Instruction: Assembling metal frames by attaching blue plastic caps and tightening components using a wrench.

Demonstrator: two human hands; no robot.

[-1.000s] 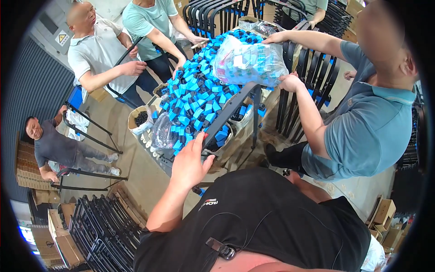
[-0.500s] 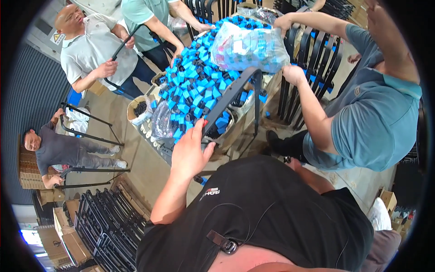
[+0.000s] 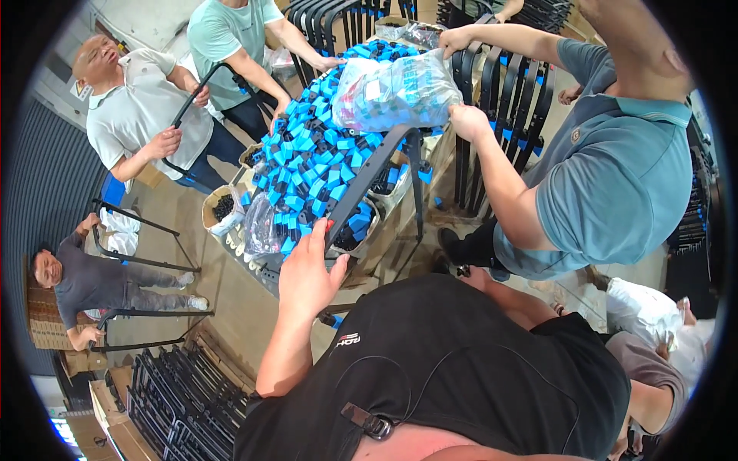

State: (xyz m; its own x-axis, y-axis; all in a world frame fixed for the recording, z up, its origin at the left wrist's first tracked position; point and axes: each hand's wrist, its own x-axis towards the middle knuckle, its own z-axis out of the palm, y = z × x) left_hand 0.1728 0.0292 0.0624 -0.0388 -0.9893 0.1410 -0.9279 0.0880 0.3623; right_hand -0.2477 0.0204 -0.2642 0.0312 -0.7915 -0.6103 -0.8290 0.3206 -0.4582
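A: From the head view, where is your left hand (image 3: 307,269)?

B: It's raised in front of your black shirt, fingers together and curled against the lower end of the black metal frame (image 3: 369,173). Your thumb sits on the frame's right side, so the hand is wrapped around the bar.

A: And your right hand?

B: It's out of the picture; you can't tell what it's doing.

A: Where does the frame lie?

B: It slants up and to the right from your hand, across the edge of the counter (image 3: 257,265), over the heap of blue and black parts (image 3: 315,157).

A: Who else is near?

B: 1 person in a grey-blue polo stands to your right, both hands gripping a clear plastic bag (image 3: 396,88) of small parts above the heap. 2 people stand across the counter; the one in the white shirt holds a curved black bar (image 3: 192,96). Another person crouches on the floor at far left beside black frames. A stack of black frames (image 3: 181,403) lies at lower left.
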